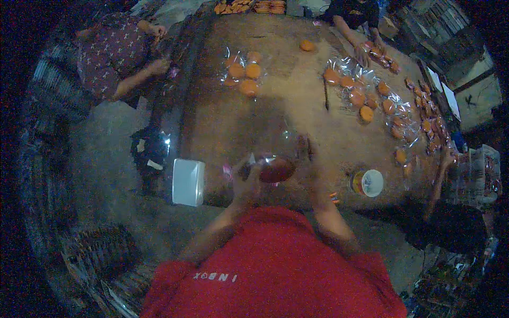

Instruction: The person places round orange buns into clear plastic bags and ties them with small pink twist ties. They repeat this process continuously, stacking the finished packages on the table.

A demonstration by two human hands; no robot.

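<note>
Blurred by motion, my left hand [247,175] is at the near edge of the wooden table [278,115], at the left side of a dark reddish round item in clear plastic [276,169]. Its fingers appear to touch the wrapping, but their grip is unclear. To the right, my right hand [310,153] is a blur over the table; its fingers cannot be made out. Ahead lie orange round pieces in clear bags [244,71], and more bagged orange pieces [356,87] are to the right.
A white plastic box [187,183] stands at the near left corner, a round tub [372,183] at the near right. Co-workers are at the left, far right and right; one co-worker's hands [370,51] touch packed pieces. Many small packs [429,119] line the right edge.
</note>
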